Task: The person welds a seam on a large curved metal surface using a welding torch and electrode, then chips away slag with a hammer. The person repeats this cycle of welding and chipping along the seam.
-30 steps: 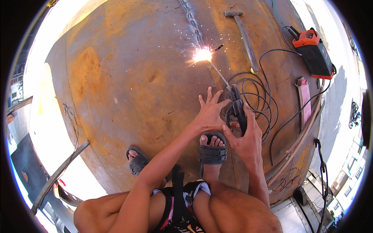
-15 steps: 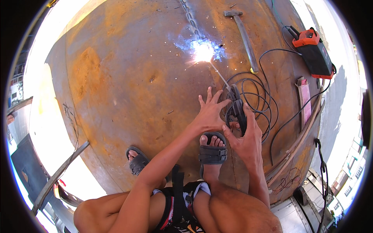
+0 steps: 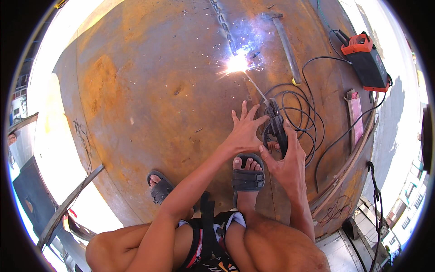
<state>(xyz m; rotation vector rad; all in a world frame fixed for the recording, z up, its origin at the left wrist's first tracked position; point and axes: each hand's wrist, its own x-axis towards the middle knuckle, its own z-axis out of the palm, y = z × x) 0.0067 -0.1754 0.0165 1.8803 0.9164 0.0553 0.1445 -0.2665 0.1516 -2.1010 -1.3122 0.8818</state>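
My right hand (image 3: 289,158) is wrapped round a black electrode holder (image 3: 275,120). A thin welding rod (image 3: 257,87) runs from its jaws up to a bright arc (image 3: 237,63), where sparks and bluish smoke spread over a rusty steel plate (image 3: 149,99). Beyond the arc a lumpy weld bead (image 3: 222,21) continues along a seam toward the far edge. My left hand (image 3: 245,132) has its fingers spread beside the holder, the thumb side against or very near it; exact contact cannot be made out. Glare hides the rod's tip.
A hammer (image 3: 285,47) lies right of the arc. Black cable (image 3: 312,115) coils beside my right hand and leads toward an orange and black welding machine (image 3: 368,63). A pink rod box (image 3: 355,119) lies at the right edge. My sandaled feet (image 3: 248,174) stand on the plate.
The smoke has drifted up and right toward the hammer head, and the glare has become smaller. Both hands and the electrode holder look almost unmoved.
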